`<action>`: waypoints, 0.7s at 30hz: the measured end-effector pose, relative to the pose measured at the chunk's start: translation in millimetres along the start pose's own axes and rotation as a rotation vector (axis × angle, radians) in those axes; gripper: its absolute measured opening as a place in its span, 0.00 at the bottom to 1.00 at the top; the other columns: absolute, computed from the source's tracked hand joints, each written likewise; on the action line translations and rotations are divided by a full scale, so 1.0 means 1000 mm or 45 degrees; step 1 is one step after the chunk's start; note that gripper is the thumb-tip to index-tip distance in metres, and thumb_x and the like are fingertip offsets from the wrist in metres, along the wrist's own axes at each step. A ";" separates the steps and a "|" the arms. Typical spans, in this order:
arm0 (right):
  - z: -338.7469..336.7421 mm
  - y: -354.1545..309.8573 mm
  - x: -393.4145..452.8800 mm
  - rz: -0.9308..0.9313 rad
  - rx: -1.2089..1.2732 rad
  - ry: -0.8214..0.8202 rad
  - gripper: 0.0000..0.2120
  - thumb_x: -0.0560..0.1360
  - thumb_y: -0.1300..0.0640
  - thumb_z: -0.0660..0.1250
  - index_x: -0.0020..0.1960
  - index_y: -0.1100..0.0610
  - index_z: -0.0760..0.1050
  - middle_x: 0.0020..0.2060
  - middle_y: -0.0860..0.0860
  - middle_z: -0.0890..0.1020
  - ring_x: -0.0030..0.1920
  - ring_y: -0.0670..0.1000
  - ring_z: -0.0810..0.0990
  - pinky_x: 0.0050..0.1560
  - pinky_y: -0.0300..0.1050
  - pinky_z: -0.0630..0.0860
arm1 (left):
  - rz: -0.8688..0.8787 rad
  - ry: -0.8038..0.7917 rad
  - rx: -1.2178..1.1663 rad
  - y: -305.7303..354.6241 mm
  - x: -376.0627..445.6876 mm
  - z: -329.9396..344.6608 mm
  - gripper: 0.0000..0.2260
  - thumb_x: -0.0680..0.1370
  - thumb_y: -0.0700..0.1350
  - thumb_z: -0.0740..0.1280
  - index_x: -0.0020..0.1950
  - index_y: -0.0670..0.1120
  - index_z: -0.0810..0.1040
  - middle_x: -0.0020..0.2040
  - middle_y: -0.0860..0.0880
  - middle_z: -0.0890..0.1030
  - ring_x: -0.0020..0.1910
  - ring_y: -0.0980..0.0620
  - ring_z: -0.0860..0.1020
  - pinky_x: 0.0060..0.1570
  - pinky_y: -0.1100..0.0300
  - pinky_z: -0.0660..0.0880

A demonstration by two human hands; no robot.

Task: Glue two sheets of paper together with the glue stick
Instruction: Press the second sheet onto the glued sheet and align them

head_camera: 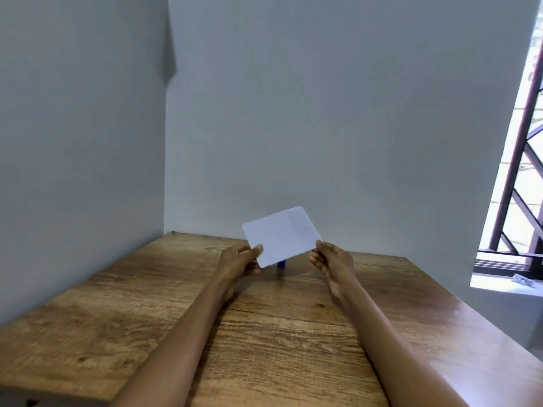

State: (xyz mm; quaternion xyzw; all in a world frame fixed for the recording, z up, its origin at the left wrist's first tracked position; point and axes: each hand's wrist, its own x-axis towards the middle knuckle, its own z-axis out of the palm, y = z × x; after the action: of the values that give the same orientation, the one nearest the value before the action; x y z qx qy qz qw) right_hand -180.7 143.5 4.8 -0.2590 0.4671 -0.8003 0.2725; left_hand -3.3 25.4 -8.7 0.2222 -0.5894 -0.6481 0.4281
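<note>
Both forearms reach in from the bottom of the frame over the wooden table (117,318). Left hand (239,259) pinches the paper (282,236) at its lower-left corner, right hand (332,259) at its lower-right. Paper is held off the table at frame centre, long axis left-right, tilted up to the right. One sheet or two: can't tell. Blue glue stick (281,264) stands just behind the lower edge, between the hands and about equally near both.

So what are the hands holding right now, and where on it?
The white paper, raised above the table: left hand pinches its lower left corner, right hand its lower right corner.
</note>
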 end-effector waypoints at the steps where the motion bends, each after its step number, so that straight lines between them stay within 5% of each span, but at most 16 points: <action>1: 0.005 0.001 -0.002 0.011 0.058 0.020 0.03 0.75 0.62 0.68 0.46 0.63 0.77 0.35 0.54 0.79 0.35 0.48 0.80 0.34 0.37 0.81 | 0.022 -0.002 -0.141 0.002 0.000 0.002 0.16 0.72 0.50 0.72 0.54 0.42 0.80 0.44 0.44 0.86 0.42 0.47 0.85 0.38 0.60 0.81; 4: 0.019 0.006 -0.006 0.056 0.200 0.054 0.03 0.75 0.64 0.68 0.48 0.63 0.75 0.36 0.55 0.80 0.37 0.50 0.80 0.35 0.39 0.82 | 0.032 -0.096 -0.332 0.006 -0.002 0.010 0.23 0.67 0.59 0.72 0.54 0.45 0.79 0.48 0.46 0.86 0.48 0.47 0.84 0.44 0.57 0.81; 9: 0.042 0.024 -0.017 0.100 0.121 -0.095 0.05 0.76 0.63 0.67 0.49 0.64 0.74 0.36 0.56 0.80 0.34 0.49 0.82 0.34 0.38 0.81 | -0.014 -0.091 -0.267 -0.004 -0.008 0.019 0.19 0.67 0.44 0.76 0.56 0.42 0.78 0.46 0.43 0.86 0.43 0.46 0.84 0.39 0.58 0.80; 15: 0.037 0.021 -0.014 0.091 -0.438 -0.348 0.13 0.72 0.55 0.73 0.53 0.61 0.80 0.45 0.55 0.86 0.45 0.53 0.84 0.46 0.45 0.81 | -0.063 -0.116 -0.018 -0.005 -0.006 0.008 0.12 0.72 0.40 0.73 0.54 0.40 0.79 0.42 0.42 0.86 0.39 0.48 0.84 0.36 0.61 0.80; 21: 0.006 0.000 0.000 0.011 -0.230 -0.035 0.07 0.70 0.54 0.74 0.46 0.56 0.81 0.37 0.49 0.83 0.35 0.46 0.76 0.33 0.35 0.76 | -0.147 -0.379 0.169 -0.006 -0.009 0.011 0.08 0.73 0.40 0.71 0.51 0.44 0.78 0.41 0.46 0.86 0.34 0.51 0.83 0.33 0.62 0.79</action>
State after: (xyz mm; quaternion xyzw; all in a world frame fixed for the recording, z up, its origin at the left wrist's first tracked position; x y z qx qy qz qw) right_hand -177.2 139.7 7.0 -0.2915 0.5348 -0.7501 0.2578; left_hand -8.9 38.2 -13.9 0.1849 -0.6741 -0.6569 0.2826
